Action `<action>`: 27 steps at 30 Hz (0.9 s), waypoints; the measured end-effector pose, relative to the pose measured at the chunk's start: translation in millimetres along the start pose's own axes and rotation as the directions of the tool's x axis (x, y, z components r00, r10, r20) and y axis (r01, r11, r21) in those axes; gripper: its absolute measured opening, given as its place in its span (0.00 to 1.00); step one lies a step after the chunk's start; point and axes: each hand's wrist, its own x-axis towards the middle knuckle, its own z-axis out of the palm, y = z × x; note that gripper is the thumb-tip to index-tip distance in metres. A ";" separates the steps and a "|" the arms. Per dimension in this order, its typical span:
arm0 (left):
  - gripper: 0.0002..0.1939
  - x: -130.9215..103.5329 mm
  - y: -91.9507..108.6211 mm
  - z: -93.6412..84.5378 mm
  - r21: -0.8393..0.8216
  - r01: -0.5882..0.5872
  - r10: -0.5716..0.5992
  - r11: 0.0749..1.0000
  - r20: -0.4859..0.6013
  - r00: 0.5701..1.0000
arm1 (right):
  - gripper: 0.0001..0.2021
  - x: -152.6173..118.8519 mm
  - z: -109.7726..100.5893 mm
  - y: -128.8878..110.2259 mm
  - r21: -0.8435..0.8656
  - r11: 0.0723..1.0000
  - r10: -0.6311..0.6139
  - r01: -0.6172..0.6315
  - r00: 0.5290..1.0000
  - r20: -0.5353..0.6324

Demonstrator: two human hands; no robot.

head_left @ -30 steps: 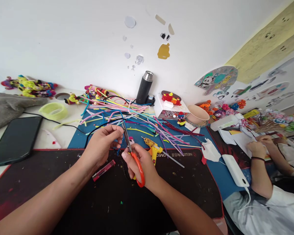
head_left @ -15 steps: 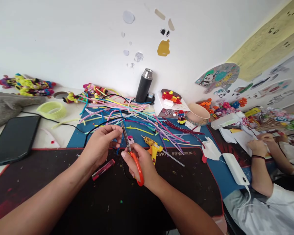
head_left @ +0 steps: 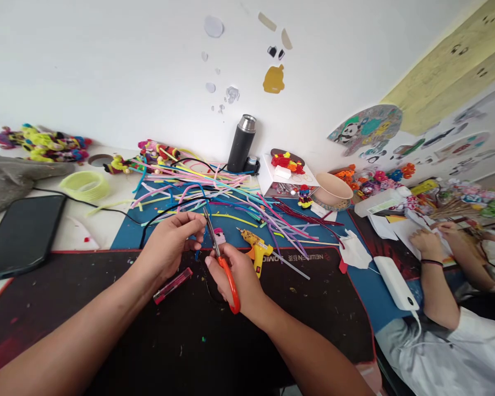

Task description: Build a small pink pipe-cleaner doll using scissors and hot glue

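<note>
Both hands raised | right hand (head_left: 235, 272) grips scissors (head_left: 220, 256) | left hand (head_left: 169, 245) pinching

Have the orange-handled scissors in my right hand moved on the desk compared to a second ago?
No. The orange-handled scissors stay just left of the yellow glue gun, blades up by the left hand; only the camera drifted.

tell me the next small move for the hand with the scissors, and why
Probably close the scissors: the right hand has them raised with the blade tips beside the left hand, whose fingertips pinch what looks like a thin dark pipe cleaner at the blades.
</note>
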 end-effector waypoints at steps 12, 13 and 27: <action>0.23 2.1 -2.0 -4.2 -0.052 -0.017 0.019 0.999 0.042 0.999 | 0.23 -3.2 1.6 -15.4 0.237 0.966 0.088 -0.102 0.994 0.068; 0.23 3.1 -2.5 -6.9 -0.070 -0.032 0.036 0.997 0.048 0.998 | 0.24 -4.1 0.3 -17.4 0.263 0.958 0.093 -0.112 0.992 0.084; 0.19 -18.0 37.2 -7.1 -0.051 -0.248 0.251 0.967 0.072 0.965 | 0.21 -30.1 9.6 3.0 -0.615 0.685 -0.072 0.391 0.876 0.477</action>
